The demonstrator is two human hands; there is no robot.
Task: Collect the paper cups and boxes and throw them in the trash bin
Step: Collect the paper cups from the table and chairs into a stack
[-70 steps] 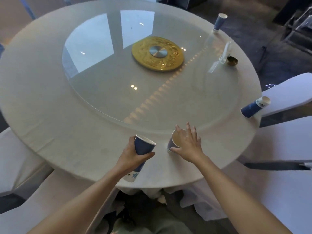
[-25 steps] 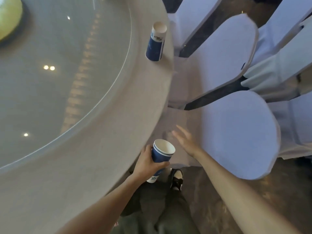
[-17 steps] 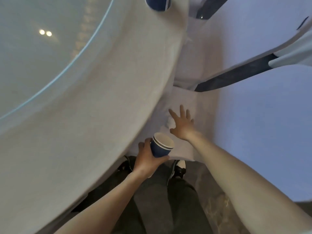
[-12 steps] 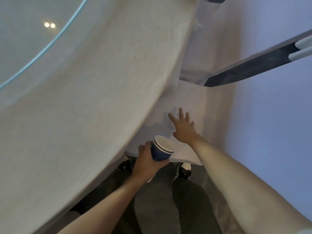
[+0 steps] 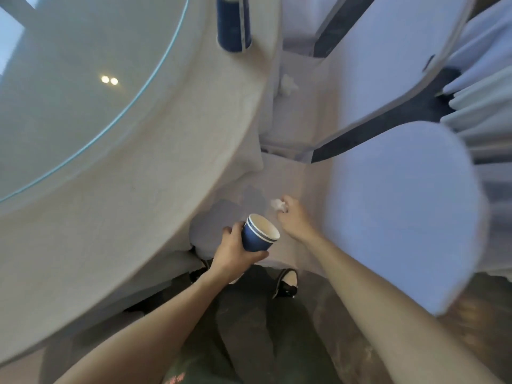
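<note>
My left hand (image 5: 231, 252) grips a stack of blue paper cups (image 5: 259, 235) with white rims, held below the table's edge, mouth tilted up and to the right. Just right of it my right hand (image 5: 292, 217) is closed on a small crumpled white tissue (image 5: 276, 203) over a white chair seat. Another blue paper cup (image 5: 233, 22) lies on its side near the rim of the round table (image 5: 155, 167), at the top of the view. A second crumpled white scrap (image 5: 286, 84) rests on the farther chair seat.
White-covered chairs (image 5: 393, 206) stand close to the table on the right. A glass turntable (image 5: 69, 87) covers the table's middle. My legs and shoes (image 5: 286, 281) stand on dark patterned floor below.
My right hand, spread open over the chair seat before, has closed on the white tissue. My left hand keeps the cups. The view has lifted, showing the lying cup again.
</note>
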